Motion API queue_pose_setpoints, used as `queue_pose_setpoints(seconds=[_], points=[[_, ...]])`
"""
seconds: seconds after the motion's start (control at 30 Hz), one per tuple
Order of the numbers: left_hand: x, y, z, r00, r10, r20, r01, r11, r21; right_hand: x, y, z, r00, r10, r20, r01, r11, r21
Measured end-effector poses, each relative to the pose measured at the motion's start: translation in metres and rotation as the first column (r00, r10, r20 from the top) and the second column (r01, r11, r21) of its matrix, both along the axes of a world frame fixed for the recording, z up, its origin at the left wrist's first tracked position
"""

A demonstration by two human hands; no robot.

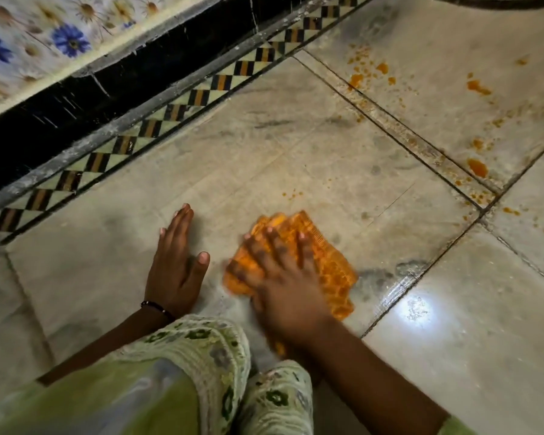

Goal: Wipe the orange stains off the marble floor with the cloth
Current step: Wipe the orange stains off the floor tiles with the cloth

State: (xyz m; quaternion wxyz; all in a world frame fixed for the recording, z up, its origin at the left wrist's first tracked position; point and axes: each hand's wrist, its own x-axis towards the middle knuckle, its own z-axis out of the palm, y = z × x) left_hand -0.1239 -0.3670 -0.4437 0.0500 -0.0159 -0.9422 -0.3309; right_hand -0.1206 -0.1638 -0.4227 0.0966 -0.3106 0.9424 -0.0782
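Note:
An orange cloth (pixel 330 262) lies crumpled on the marble floor (pixel 264 146) in the lower middle of the view. My right hand (pixel 280 274) presses flat on top of it, fingers spread, and looks blurred. My left hand (pixel 176 265) rests flat on the bare floor just left of the cloth, fingers together, holding nothing. Orange stains (pixel 478 167) dot the floor to the upper right, along the tile joint, with more orange splatter (pixel 371 72) farther back. A few tiny orange specks (pixel 292 193) sit just beyond the cloth.
A wall with a black skirting (pixel 107 76) and flowered tiles (pixel 44 36) runs along the upper left, edged by a checkered floor border (pixel 176 108). My knees in green patterned cloth (pixel 201 356) fill the bottom. A bright light reflection (pixel 418 309) shines on the floor at right.

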Motion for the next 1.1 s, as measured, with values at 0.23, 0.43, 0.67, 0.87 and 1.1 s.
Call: queue_pose_setpoints(seconds=[0.23, 0.43, 0.67, 0.87, 1.1], points=[[-0.002, -0.003, -0.005, 1.000, 0.006, -0.030, -0.006, 1.000, 0.009, -0.046, -0.005, 0.004, 1.000, -0.011, 0.005, 0.011, 1.000, 0.005], [-0.003, 0.010, 0.000, 1.000, 0.018, -0.011, -0.018, 1.000, -0.022, -0.022, 0.090, 0.000, 0.895, -0.445, -0.046, 0.446, 0.894, 0.037], [-0.038, 0.066, 0.000, 0.977, -0.210, 0.033, 0.212, 0.953, -0.216, -0.009, 0.056, 0.000, 0.986, -0.159, -0.056, 0.160, 0.987, 0.022], [-0.037, 0.065, -0.009, 0.978, -0.173, 0.114, 0.206, 0.873, -0.442, -0.096, 0.118, 0.005, 0.956, -0.294, -0.011, 0.294, 0.952, 0.084], [-0.038, 0.070, -0.007, 0.980, -0.127, 0.154, 0.187, 0.857, -0.480, -0.015, 0.105, 0.001, 0.836, -0.537, -0.109, 0.543, 0.839, 0.033]])
